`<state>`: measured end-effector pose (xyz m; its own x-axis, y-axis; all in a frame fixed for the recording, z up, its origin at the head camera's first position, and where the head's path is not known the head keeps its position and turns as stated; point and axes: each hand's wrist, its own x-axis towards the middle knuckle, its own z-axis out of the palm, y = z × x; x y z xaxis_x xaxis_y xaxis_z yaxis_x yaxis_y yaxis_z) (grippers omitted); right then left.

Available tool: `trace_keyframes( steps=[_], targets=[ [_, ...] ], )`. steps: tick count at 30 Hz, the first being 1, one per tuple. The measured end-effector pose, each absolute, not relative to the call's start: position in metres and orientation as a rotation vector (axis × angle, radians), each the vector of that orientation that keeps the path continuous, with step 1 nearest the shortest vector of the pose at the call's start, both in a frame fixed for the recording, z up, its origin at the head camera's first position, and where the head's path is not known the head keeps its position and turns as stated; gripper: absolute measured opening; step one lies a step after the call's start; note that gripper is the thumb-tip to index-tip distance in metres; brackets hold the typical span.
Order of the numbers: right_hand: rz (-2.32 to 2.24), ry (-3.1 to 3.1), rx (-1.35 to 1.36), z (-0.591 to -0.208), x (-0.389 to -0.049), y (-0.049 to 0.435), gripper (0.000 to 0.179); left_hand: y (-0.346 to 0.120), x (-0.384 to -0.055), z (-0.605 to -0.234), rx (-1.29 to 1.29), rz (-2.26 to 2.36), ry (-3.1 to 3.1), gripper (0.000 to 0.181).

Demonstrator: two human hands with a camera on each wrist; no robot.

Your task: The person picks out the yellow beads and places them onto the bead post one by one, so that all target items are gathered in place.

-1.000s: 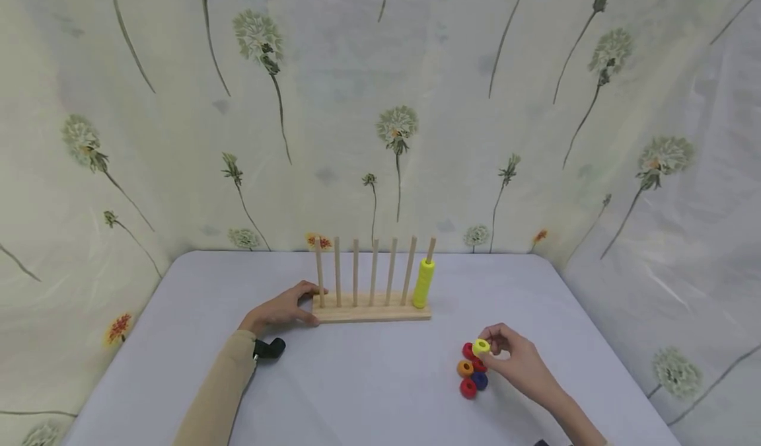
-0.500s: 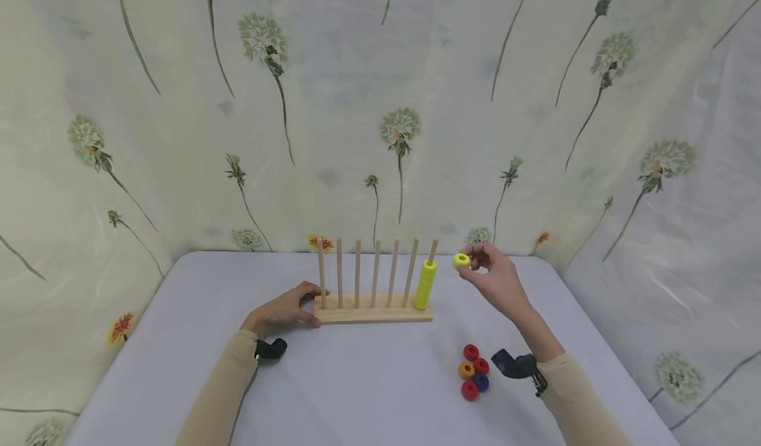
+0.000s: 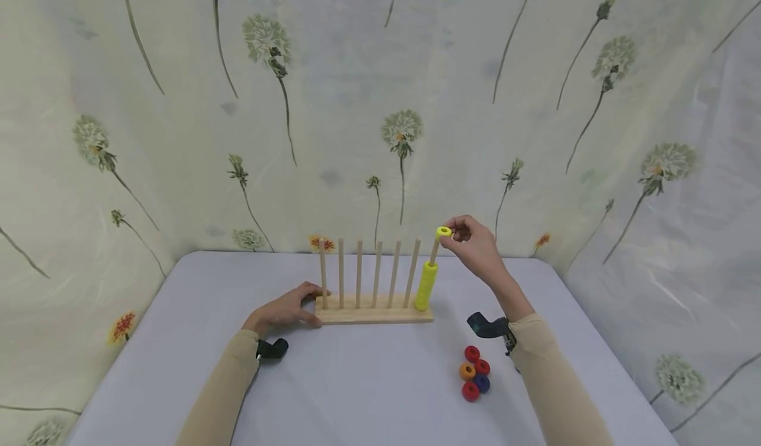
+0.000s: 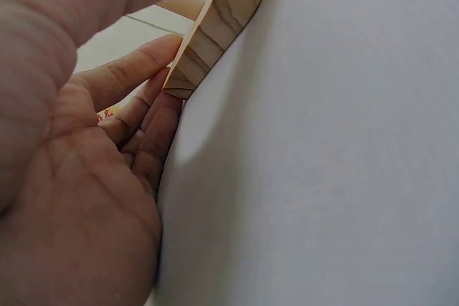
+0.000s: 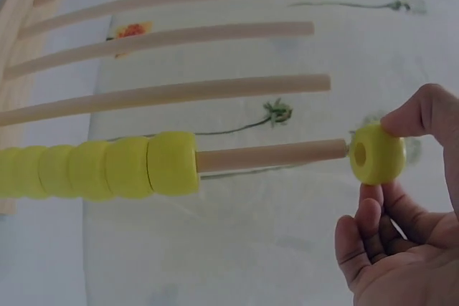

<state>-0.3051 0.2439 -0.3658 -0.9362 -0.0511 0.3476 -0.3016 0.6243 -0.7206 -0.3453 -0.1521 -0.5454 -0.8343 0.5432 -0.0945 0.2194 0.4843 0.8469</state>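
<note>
My right hand point(image 3: 477, 251) pinches a yellow bead point(image 5: 378, 154) between thumb and fingers. The bead is at the tip of the rightmost wooden peg point(image 5: 272, 155), its hole facing the peg in the right wrist view; whether they touch I cannot tell. Lower on that peg sits a stack of yellow beads point(image 3: 425, 287). The peg belongs to a pegboard point(image 3: 374, 315) with a row of upright pegs, the others bare. At the board's left end, my left hand point(image 3: 284, 308) grips the base, thumb in front and fingers behind; its wooden end point(image 4: 215, 34) shows in the left wrist view.
Several loose beads lie together on the white table point(image 3: 357, 380) at the right: red beads point(image 3: 470, 392), an orange bead point(image 3: 467, 371) and a blue bead point(image 3: 482, 384). A flower-printed curtain point(image 3: 333, 135) hangs behind and at both sides.
My right hand has carried the yellow bead from beside the loose beads up and leftward to the rightmost peg's tip. My left hand stays on the board's end.
</note>
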Motion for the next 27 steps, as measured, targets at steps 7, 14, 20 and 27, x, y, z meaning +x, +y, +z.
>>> trace_keyframes(
  steps=[7,14,20,27],
  targets=[
    [1.219,-2.583,0.257,-0.3716,-0.3118,0.2417,0.032,-0.1515,-0.3449,-0.5447,0.636,1.288,2.383,0.072],
    [1.204,-2.599,0.260,-0.3743,-0.3118,0.2385,0.032,-0.1517,-0.3443,-0.5441,0.648,1.292,2.374,0.070],
    [1.205,-2.596,0.265,-0.3747,-0.3101,0.2371,0.032,-0.1518,-0.3443,-0.5446,0.634,1.291,2.376,0.071],
    [1.201,-2.611,0.267,-0.3756,-0.3110,0.2370,0.032,-0.1516,-0.3447,-0.5442,0.621,1.305,2.371,0.072]
  ],
)
